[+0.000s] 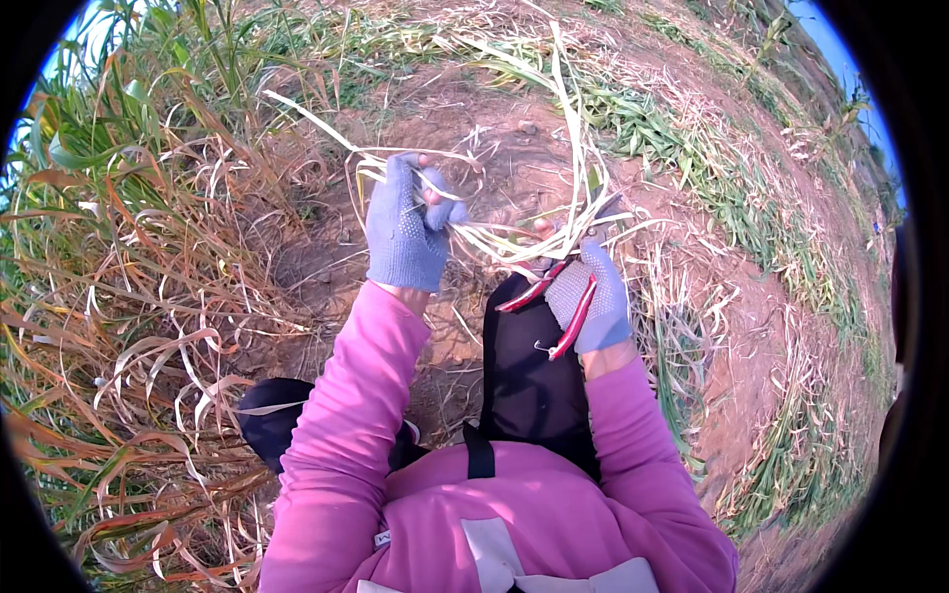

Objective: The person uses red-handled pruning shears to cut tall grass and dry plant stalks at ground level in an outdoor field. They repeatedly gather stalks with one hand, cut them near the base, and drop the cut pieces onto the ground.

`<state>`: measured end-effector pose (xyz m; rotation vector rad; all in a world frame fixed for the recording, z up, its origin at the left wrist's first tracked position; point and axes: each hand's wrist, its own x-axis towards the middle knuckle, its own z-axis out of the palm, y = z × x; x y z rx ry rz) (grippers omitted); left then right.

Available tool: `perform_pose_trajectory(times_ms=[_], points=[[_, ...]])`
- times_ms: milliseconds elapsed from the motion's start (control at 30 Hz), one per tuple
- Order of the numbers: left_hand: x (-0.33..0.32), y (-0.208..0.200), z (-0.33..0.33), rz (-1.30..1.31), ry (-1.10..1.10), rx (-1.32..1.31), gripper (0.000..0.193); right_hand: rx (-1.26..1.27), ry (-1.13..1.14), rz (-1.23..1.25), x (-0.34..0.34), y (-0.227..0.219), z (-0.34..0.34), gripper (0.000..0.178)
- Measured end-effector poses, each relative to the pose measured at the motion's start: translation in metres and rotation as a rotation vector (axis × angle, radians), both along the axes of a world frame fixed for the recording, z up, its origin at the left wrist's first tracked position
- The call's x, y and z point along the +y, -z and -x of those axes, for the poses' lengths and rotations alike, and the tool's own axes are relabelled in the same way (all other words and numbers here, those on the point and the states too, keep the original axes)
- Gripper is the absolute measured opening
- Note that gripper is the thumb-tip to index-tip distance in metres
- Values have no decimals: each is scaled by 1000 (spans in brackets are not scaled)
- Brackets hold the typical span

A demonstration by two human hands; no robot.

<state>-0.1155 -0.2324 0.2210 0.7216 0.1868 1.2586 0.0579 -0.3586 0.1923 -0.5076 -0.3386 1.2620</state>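
My left hand [410,219], in a grey-blue fingerless glove with small dots, is closed around one end of a bundle of pale dry leaf strips [484,237]. The strips stretch across to my right hand [591,296], gloved the same way, and long ends rise above it. Red-handled pruning shears [571,331] lie in the right hand's grip, handles toward me. Their blades are hidden among the strips and fingers. The right fingertips also touch the bundle.
Tall green and dried stalks [188,287] stand close on my left. Cut green leaves [712,188] lie in a row on the bare brown soil [465,109] ahead and to the right. My dark-trousered knee [534,366] is below my hands.
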Motion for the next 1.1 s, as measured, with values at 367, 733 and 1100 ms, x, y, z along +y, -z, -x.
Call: perform_pose_trajectory(times_ms=[367,733,1100], points=[[92,-43,169,-103,-293,1106,36,-234,-842,374,-41,22,15,37],[90,-34,180,-757,-40,1994,42,-193,-883,606,-60,30,30,28],[45,-58,149,-969,-174,1748,31,-1714,205,404,59,34,-43,45]])
